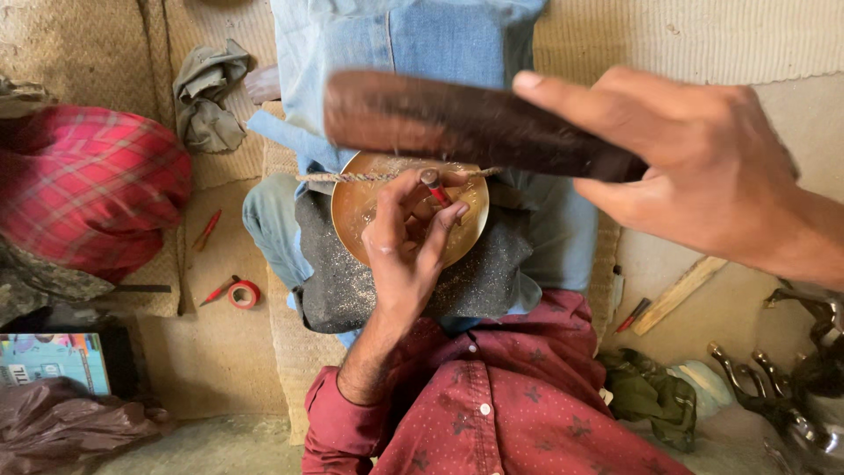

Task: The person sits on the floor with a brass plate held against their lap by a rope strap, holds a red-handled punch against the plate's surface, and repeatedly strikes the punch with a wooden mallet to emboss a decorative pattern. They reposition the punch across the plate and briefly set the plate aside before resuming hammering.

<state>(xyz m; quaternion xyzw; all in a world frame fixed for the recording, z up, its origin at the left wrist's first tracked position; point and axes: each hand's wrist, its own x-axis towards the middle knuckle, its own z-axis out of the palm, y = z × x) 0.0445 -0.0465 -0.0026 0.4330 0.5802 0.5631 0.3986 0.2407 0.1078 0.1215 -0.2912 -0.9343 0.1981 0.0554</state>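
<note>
left hand (406, 242) pinches red-tipped punch (432, 186) on brass dish (360, 211); right hand (694, 167) grips raised mallet (466, 123). advise square strikes, punch upright.

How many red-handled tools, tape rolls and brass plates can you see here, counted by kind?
Red-handled tools: 4
Red tape rolls: 1
Brass plates: 1
Total: 6
</note>
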